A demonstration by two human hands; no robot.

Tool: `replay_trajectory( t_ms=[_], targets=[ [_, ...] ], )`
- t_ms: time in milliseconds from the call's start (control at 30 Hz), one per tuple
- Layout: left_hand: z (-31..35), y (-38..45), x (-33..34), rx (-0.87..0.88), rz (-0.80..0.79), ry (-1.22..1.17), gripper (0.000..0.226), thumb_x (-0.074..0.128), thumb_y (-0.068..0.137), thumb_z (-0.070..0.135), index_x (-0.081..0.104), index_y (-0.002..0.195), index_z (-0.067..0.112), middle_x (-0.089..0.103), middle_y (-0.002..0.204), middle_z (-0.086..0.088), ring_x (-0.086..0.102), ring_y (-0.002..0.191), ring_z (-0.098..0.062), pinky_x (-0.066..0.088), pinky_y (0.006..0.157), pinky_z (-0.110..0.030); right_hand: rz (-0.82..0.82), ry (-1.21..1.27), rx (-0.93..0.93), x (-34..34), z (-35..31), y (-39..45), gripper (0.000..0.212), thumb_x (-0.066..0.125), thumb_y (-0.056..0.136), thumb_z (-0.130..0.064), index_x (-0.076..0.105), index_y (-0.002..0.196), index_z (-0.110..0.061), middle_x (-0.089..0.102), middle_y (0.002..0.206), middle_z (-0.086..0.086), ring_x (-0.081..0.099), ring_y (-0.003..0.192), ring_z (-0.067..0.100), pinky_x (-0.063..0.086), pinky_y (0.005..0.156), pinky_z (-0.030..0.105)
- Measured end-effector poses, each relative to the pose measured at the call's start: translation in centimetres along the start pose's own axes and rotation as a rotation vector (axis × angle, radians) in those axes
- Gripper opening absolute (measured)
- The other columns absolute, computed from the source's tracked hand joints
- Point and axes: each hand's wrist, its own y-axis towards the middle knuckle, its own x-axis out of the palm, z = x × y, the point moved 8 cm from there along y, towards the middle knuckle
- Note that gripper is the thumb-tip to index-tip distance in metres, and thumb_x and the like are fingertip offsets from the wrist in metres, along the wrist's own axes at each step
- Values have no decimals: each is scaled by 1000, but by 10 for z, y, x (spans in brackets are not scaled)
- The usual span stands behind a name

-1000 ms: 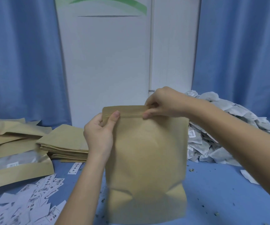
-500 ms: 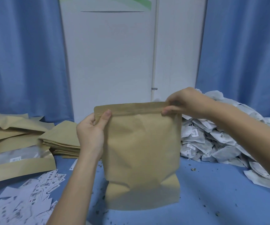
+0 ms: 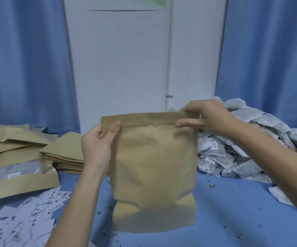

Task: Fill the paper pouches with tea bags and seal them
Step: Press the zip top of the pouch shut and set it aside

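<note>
- Two hands hold one brown pouch (image 3: 155, 168) upright at the centre of the frame, its base on the blue table (image 3: 233, 211).
- Left hand (image 3: 97, 145) grips the pouch's upper left corner, thumb pressed on the front at the zip strip, fingers behind.
- Right hand (image 3: 206, 116) pinches the upper right end of the strip, fingers along the front and thumb over the top edge.
- Along its top the pouch looks pressed flat; its body bulges, and the paper hides what is inside.
- Just right of the pouch, at mid-right of the frame, lies a large heap of tea bags (image 3: 242, 145), white and grey, some showing small printed tags.
- One loose tea bag (image 3: 279, 195) lies apart from the heap near the right forearm.
- Left of the pouch, behind the left wrist, sits a flat stack of pouches (image 3: 64, 154).
- Further left lie larger pouches (image 3: 17, 157), loosely piled; the front one has a clear window with pale contents behind it that I cannot make out.
- At lower left, printed labels (image 3: 28, 220) are scattered on the table.
- Dark crumbs dot the table around the pouch.
- Behind, blue curtains (image 3: 23, 59) flank a white panel (image 3: 119, 59).
</note>
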Motion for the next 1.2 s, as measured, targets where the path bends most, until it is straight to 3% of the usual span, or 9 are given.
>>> replay_trajectory(
  t_ms=[233,400,533,667,800,867,1033,1133,1200],
  targets=[
    [5,-6,9,25,-44,-14,18,71,76,29,69,59,25,63,55,15,54,56,2,46,57,-14,-43,-136,-91,29,-49,33,31,69,72,-54,72,84,-26,68,80,-5,52,76,13,45,70,30],
    [-1,0,-7,4,-1,-57,18,71,75,31,65,62,20,61,55,14,50,59,-5,44,58,-22,12,-174,63,6,-7,17,61,63,57,-70,43,55,-13,40,50,-3,37,54,13,26,52,25],
    [-11,-7,4,-61,-179,-57,11,78,67,32,70,71,26,69,66,13,63,59,-3,47,55,-15,107,279,225,11,28,-4,42,75,52,-57,56,57,-20,46,50,-11,40,51,3,29,47,13],
    [-78,-46,0,-468,-399,83,59,92,45,36,70,95,13,75,92,-3,71,85,-19,53,61,-20,251,847,397,56,62,-38,52,79,62,-39,59,108,-28,71,89,-15,66,81,-3,51,64,10],
    [-105,-57,-19,-571,-259,36,41,76,60,31,70,93,6,74,92,-7,71,82,-17,53,60,-21,-199,1045,489,149,69,-88,55,76,70,-40,58,121,-27,70,109,-5,66,101,14,54,88,37],
    [-108,-49,-21,-588,-209,40,46,75,62,31,68,96,1,74,92,-8,71,84,-19,56,65,-26,-270,1125,518,178,69,-103,48,73,73,-39,60,119,-29,69,112,0,66,103,20,56,83,36],
    [-100,-32,-21,-756,-414,-7,47,68,75,36,67,111,5,70,109,-10,68,98,-21,57,76,-29,-15,1326,615,198,72,-97,47,70,70,-29,62,113,-13,72,97,14,71,79,26,56,59,32],
    [-95,-29,-48,-835,-511,121,39,65,73,45,76,95,14,73,100,-7,70,88,-18,56,68,-25,60,1502,642,212,55,-78,36,65,77,-18,62,112,-10,71,102,12,71,83,23,56,59,29],
    [-94,-21,-82,-871,-364,-20,41,61,73,51,79,86,17,74,94,-6,71,79,-17,55,60,-25,92,1559,661,227,34,-47,27,60,85,-9,62,112,-6,72,99,10,71,81,21,56,59,28]
  ],
)
